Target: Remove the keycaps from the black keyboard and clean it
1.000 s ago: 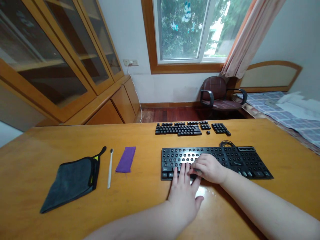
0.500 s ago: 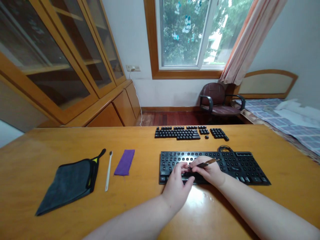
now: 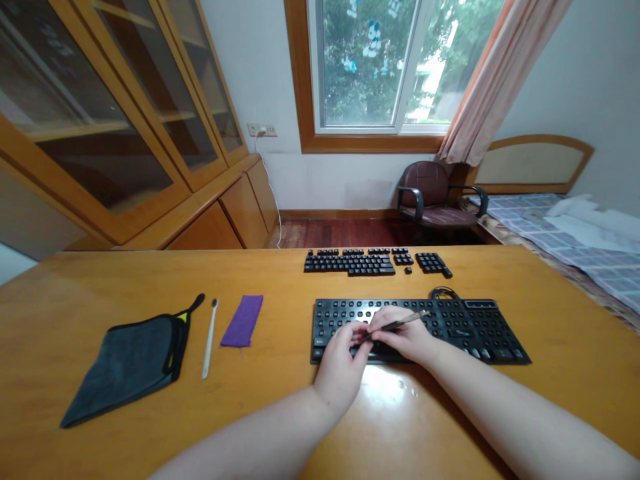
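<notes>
A black keyboard [image 3: 480, 330] lies on the desk with most of its keycaps off, showing rows of small black posts. Over its left half, my right hand [image 3: 400, 337] grips a slim dark tool [image 3: 393, 325] with a light shiny end, which points up and right. Its lower tip is hidden among my fingers. My left hand [image 3: 343, 360] meets the right fingertips with thumb and fingers pinched together. Whatever small thing sits between them is too hidden to name.
Loose black keycaps [image 3: 370, 265] lie in keyboard order behind the keyboard, near the far edge of the wooden desk [image 3: 270, 413]. To the left are a purple cloth [image 3: 243, 321], a white toothbrush [image 3: 210, 340] and a folded grey cloth [image 3: 133, 363]. A coiled cable [image 3: 444, 292] rests behind the keyboard.
Both hands have drawn closer together, and the left thumb has closed in toward the fingertips. The slim tool has tilted slightly. The whole view has shifted a little.
</notes>
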Motion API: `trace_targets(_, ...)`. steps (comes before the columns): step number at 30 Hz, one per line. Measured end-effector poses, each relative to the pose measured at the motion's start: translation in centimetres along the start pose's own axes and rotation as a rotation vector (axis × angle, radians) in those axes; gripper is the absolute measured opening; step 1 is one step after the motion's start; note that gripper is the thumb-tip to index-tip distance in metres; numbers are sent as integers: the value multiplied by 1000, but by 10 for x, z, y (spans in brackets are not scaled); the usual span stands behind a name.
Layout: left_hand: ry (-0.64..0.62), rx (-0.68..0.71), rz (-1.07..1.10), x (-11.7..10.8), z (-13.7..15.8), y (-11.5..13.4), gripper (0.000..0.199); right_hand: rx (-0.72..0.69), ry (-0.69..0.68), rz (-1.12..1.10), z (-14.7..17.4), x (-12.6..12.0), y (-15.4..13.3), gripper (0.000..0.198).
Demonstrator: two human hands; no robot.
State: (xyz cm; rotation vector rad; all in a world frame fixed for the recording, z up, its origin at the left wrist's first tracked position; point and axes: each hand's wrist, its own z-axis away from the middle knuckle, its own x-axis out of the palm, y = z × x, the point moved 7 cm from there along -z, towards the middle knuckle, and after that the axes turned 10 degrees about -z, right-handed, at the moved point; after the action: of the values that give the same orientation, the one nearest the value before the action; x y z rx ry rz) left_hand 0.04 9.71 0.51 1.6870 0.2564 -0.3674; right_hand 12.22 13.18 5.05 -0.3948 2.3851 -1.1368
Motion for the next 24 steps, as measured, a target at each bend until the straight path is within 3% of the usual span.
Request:
trace_targets(12,-15,57,-147,-3,2,11,21,95,40,-84,4,-2,16,15)
trace_targets(20,-21,57,-162,-4,3,13,17,25,50,-46,1,-4,4,15)
trace_targets(24,7,36,-156,-7,5,12,16,-17,-10,-67,2,-4,1,20)
